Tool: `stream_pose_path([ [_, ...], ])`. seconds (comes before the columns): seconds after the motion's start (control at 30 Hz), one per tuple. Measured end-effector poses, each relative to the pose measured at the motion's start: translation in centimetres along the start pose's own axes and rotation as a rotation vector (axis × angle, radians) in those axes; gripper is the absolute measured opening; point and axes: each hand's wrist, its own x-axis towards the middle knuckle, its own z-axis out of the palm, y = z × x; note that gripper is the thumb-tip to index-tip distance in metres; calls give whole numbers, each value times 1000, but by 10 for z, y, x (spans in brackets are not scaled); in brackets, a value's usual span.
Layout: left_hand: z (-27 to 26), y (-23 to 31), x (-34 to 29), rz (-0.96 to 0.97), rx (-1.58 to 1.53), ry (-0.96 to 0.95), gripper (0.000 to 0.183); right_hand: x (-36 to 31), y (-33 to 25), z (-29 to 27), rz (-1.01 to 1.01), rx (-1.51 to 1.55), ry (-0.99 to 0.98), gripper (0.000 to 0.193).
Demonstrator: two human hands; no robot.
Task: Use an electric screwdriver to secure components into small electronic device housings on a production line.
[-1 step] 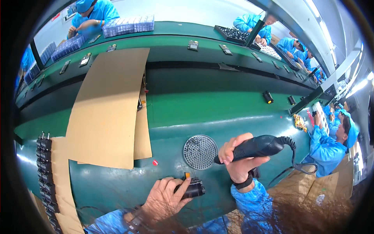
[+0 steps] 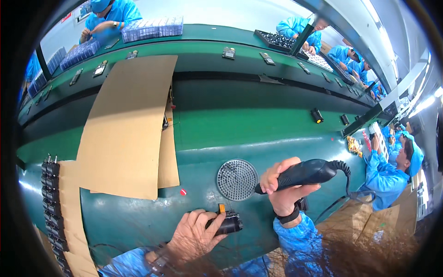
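Observation:
My left hand [image 2: 194, 236] is shut on a small black part [image 2: 229, 223] with an orange tab, pressing it down on the green bench [image 2: 138, 221]. My right hand [image 2: 282, 191] grips a black handheld power tool [image 2: 305, 172] with a coiled cable. The tool's tip points left, just above and to the right of the part, and is not touching it. A round grey perforated disc [image 2: 236, 179] lies on the bench right beside the tool tip.
A large cardboard sheet [image 2: 129, 124] covers the bench at left. A row of black parts [image 2: 50, 203] lines the left edge on cardboard strips. Small parts ride the green conveyor [image 2: 258, 120] behind. People in blue coats [image 2: 392, 171] work at right and across.

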Motion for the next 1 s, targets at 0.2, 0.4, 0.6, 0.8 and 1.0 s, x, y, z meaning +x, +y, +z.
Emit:
stream_pose_path([
  [0.2,-8,-3,1,-20,-51,6,60,-5,6,-15,10,41,4,96],
  [0.4,-9,-3,0,-28,-80,-24,61,-1,7,-10,-16,-8,28,90],
  [0.6,-16,-6,2,-14,-91,-24,62,-4,10,-14,1,-56,-54,91],
  [0.8,-13,-5,0,-2,-105,-51,63,-5,-8,-11,-21,53,50,97],
  [1.0,-14,-4,2,-24,-135,-16,61,-27,-28,25,-125,392,-180,96],
])
